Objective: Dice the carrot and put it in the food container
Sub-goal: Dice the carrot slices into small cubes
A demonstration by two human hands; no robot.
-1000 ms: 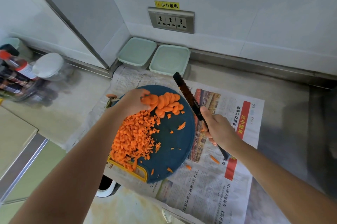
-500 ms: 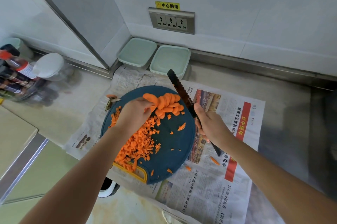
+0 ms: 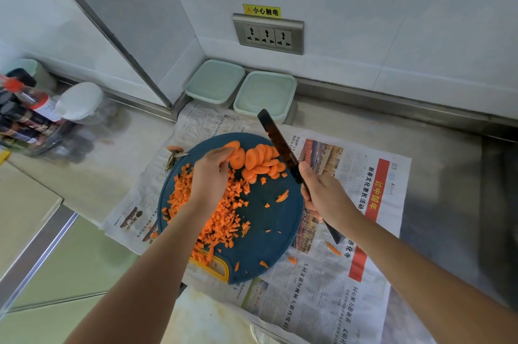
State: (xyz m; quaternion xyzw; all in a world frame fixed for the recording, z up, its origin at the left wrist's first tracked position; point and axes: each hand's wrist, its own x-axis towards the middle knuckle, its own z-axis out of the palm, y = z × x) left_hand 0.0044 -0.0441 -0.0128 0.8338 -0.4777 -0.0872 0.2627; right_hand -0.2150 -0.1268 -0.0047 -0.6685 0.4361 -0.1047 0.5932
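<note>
A: Entry one, carrot slices (image 3: 260,161)?
B: Fanned row at 12 o'clock on round blue cutting board (image 3: 269,220), lying between the two hands.
A: State of left hand (image 3: 211,175)?
B: Over the board at 10 o'clock. Fingers curled, pinching the slices at the row's left end.
A: Entry two, diced carrot (image 3: 221,220)?
B: Heap from 9 to 7 o'clock on the board, partly under the left wrist. Stray bits at 3 and 6 o'clock, a few off the board on newspaper (image 3: 322,301).
A: State of right hand (image 3: 325,195)?
B: At the board's 3 o'clock edge, closed round the handle of knife (image 3: 277,141). Dark blade pointing to 11 o'clock, just beside the row's right end.
A: Receptacles?
B: Pale green left food container (image 3: 214,81) and right food container (image 3: 265,91), side by side against the wall at 12 o'clock, apart from both hands.
</note>
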